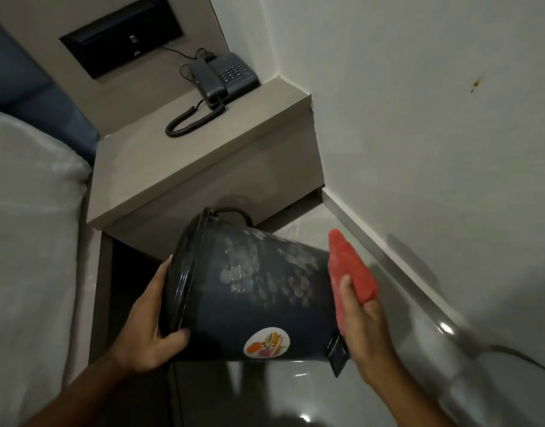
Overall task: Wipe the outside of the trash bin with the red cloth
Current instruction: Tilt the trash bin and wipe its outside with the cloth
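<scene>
1. The dark bin (259,291) is tipped on its side, held above the glossy floor (296,392) in front of the nightstand (203,155)
2. The left hand (151,322) grips the bin's lidded top end, thumb on the side wall
3. The right hand (362,328) clasps the red cloth (351,272) against the bin's base end
4. A round sticker (266,340) faces up; pale smears mark the wall above it
5. A phone (225,77) sits on the nightstand

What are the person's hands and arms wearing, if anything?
Nothing that shows: the left hand and right hand are bare, with no gloves, rings or watch visible. Both forearms are bare too, with no sleeves down to the picture's lower edge.
</scene>
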